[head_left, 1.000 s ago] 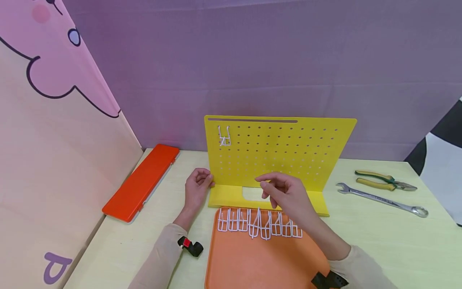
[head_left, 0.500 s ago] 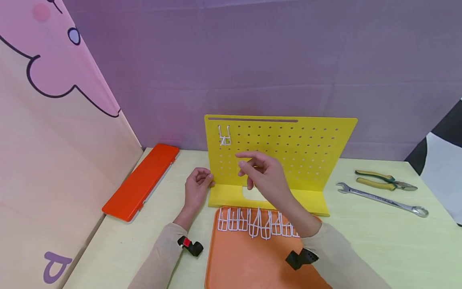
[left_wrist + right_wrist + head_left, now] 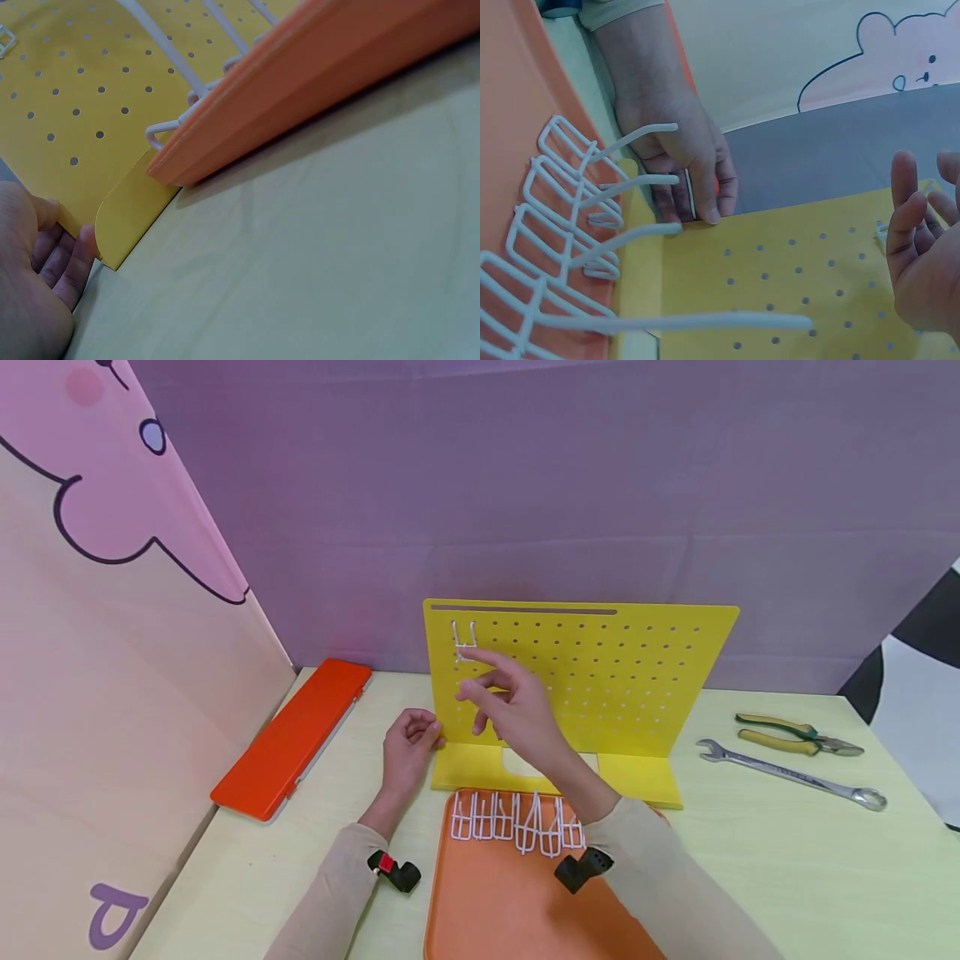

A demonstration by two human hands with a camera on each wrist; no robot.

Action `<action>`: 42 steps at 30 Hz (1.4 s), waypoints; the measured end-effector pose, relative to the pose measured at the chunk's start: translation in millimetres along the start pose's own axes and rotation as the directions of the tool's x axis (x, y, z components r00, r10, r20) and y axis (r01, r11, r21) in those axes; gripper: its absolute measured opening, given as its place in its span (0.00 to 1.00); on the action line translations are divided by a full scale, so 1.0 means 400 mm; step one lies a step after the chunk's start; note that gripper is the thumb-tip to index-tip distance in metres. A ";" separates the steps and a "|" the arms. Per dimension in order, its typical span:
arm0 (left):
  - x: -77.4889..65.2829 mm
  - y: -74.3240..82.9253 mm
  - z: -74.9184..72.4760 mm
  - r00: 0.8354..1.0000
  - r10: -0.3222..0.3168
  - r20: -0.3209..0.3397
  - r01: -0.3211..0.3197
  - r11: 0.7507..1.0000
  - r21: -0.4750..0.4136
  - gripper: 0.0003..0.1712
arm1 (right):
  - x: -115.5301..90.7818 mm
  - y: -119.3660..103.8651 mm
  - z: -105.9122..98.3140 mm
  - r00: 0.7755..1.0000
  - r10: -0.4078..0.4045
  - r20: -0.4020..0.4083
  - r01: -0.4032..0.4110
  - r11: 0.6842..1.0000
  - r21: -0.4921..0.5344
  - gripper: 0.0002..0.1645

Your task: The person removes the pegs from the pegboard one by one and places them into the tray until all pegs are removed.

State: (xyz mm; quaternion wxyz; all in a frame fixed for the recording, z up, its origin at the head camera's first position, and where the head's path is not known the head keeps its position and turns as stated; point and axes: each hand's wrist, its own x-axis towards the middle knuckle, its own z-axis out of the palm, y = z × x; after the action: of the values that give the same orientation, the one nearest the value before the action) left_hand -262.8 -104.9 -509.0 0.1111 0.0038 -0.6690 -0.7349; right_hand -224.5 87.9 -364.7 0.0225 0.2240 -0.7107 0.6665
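Note:
A yellow pegboard (image 3: 592,693) stands upright on its folded base. One white wire hook (image 3: 473,635) hangs in its upper left holes. My right hand (image 3: 517,710) is in front of the board's left part, index finger stretched toward that hook's lower end and the other fingers bent, holding nothing. Whether the fingertip touches the hook cannot be told. My left hand (image 3: 407,752) pinches the board's lower left edge, its fingers (image 3: 67,281) at the corner. Several more wire hooks (image 3: 577,199) lean in a row along the far rim of an orange tray (image 3: 525,910).
A red case (image 3: 296,739) lies at the left, beside the printed wall cloth. Pliers (image 3: 806,739) with yellow-green handles and a combination wrench (image 3: 787,775) lie on the table (image 3: 780,860) to the right. A purple cloth (image 3: 570,485) hangs behind the board.
My right hand has moved left and up, from above the tray's far rim to beside the hanging hook. My left hand has stayed at the board's edge.

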 end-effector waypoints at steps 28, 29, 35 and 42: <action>0.007 -0.015 -0.005 1.000 0.010 0.011 -0.010 1.000 0.012 0.08 | 0.022 -0.006 0.020 0.985 0.066 -0.162 -0.070 0.997 -0.017 0.13; 0.007 -0.015 -0.005 1.000 0.012 0.013 -0.012 1.000 0.010 0.08 | 0.021 -0.007 0.020 0.985 0.061 -0.164 -0.065 0.998 -0.017 0.13; 0.007 -0.016 -0.003 1.000 0.011 0.004 -0.011 1.000 -0.013 0.05 | 0.007 -0.022 0.014 0.984 0.025 -0.178 -0.023 1.000 0.015 0.13; 0.005 -0.010 0.000 1.000 -0.003 -0.014 0.003 1.000 0.001 0.08 | -0.025 -0.041 -0.017 0.982 -0.017 -0.189 0.021 1.000 0.014 0.13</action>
State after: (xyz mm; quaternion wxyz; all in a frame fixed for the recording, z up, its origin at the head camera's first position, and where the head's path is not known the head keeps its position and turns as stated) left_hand -265.4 -104.8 -512.6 0.1145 0.0100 -0.6684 -0.7349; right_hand -211.7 97.2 -351.8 0.0945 0.1665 -0.6978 0.6903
